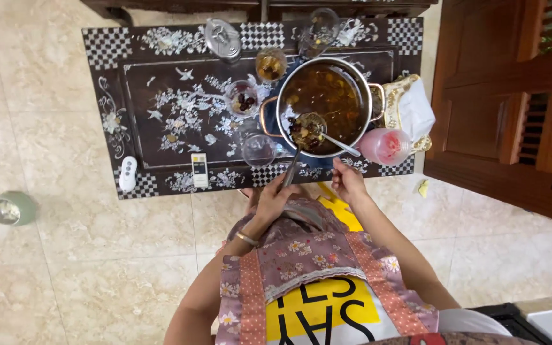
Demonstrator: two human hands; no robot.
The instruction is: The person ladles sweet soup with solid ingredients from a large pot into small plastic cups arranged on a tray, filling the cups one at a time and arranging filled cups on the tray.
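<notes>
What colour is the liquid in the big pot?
Dark amber-brown, seen best in the head view: the pot holds brown liquid.

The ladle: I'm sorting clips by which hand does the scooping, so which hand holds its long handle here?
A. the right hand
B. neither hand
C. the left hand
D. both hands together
C: the left hand grips the long handle of the ladle, whose bowl sits loaded over the pot, while the right hand holds a spoon instead.
</notes>
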